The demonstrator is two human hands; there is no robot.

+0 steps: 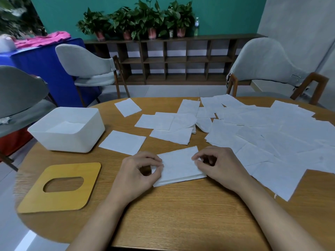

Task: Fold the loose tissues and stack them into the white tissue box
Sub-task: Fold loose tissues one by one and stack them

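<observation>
Lower centre: my left hand (139,171) and right hand (215,165), each thumb and forefinger pinching an end of the folded white tissue (179,165), squaring it, I judge.
Lower left: yellow slotted wooden lid (59,187), off for loading.
Middle left: open white plastic tissue box (72,142).
Right: loose white tissues (272,133).

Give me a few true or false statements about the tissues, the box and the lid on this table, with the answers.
1. The left hand and the right hand both pinch the folded tissue. True.
2. The yellow lid sits on the white tissue box. False: it lies flat on the table, apart from the box and nearer the person.
3. The white tissue box is empty. False: a tissue in the box lies on its bottom.
4. Most of the loose tissues lie spread to the right of the hands. True.
</observation>
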